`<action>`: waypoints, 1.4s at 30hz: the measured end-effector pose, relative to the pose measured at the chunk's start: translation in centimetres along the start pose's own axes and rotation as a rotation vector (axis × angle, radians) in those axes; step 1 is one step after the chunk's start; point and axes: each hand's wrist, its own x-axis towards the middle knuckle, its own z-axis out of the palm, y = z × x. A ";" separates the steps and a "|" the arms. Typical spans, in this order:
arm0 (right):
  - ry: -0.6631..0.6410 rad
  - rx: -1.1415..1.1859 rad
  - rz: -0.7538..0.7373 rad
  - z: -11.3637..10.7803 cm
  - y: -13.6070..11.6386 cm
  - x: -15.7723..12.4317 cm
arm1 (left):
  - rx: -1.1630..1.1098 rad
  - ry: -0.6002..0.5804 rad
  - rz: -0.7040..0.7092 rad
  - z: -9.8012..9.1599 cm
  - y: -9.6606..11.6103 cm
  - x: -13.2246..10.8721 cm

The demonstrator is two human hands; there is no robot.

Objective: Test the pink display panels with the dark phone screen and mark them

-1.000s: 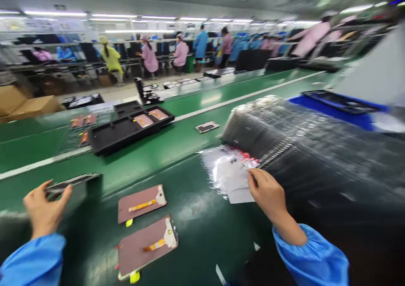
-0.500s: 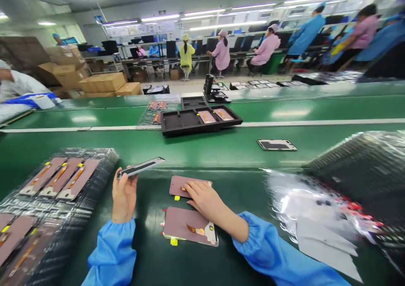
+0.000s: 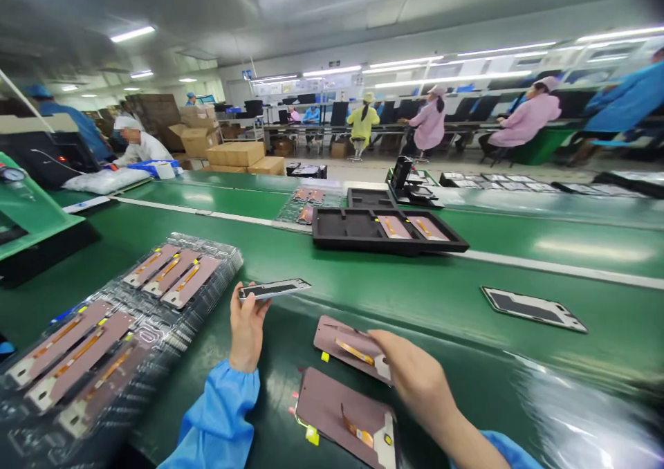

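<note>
Room: you work at a long factory line, with a green conveyor belt (image 3: 539,247) running ahead of you, workers in pink smocks (image 3: 523,120) at the benches beyond, and cardboard cartons (image 3: 236,153) stacked off to the left.

Left hand (image 3: 247,327): closed firmly around a slim display panel (image 3: 274,290), which you hold tilted just above the belt.

Right hand (image 3: 415,379): your fingers (image 3: 386,344) lie over the end of a pink-backed panel (image 3: 345,344) on the belt. It looks like a light touch, not a clench, though the blur makes that hard to be sure of.

Just below: a second pink-backed panel (image 3: 342,414) lies flat near your right wrist, its orange flex cable (image 3: 357,431) folded across its back.

Out on the belt: a dark-faced panel (image 3: 534,310) lies well to your right.

Progress: those panels are out of the trays, while full rows remain packed.

Beside your left hand: overlapping clear blister trays (image 3: 223,261) hold rows of pink-backed panels.

Across the belt: a black foam tray (image 3: 384,250) holds two panels in its right-hand pockets.
</note>
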 end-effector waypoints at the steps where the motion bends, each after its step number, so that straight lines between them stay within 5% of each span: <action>1: 0.053 0.072 0.170 -0.6 0.2 0.4 | 0.002 -0.010 -0.003 0.3 0.0 -0.2; 4: 0.153 0.364 0.703 -2.0 1.0 1.6 | -0.006 -0.075 -0.046 1.4 -0.6 -1.2; 7: 0.141 0.700 0.914 -3.1 1.5 2.4 | -0.002 -0.172 -0.137 2.3 -1.6 -2.6; 12: -0.025 0.955 0.856 -5.0 1.3 2.6 | 0.022 -0.312 -0.338 2.6 -2.6 -4.8; 17: -0.037 0.946 0.903 -5.4 0.6 2.1 | 0.048 -0.529 -0.472 2.1 -2.2 -5.8; 20: -0.044 0.932 0.766 -5.3 -0.2 2.1 | 0.086 -0.637 -0.497 1.9 -2.0 -5.9; 26: -0.271 0.752 0.567 -5.1 -2.5 2.1 | 0.200 -0.791 -0.468 1.8 -2.0 -6.0; 32: -0.366 0.536 0.390 -4.9 -3.3 2.5 | 0.237 -0.859 -0.463 1.8 -1.8 -6.0; 42: -0.415 0.476 0.373 -4.9 -3.4 2.7 | 0.255 -0.858 -0.461 1.6 -1.9 -6.1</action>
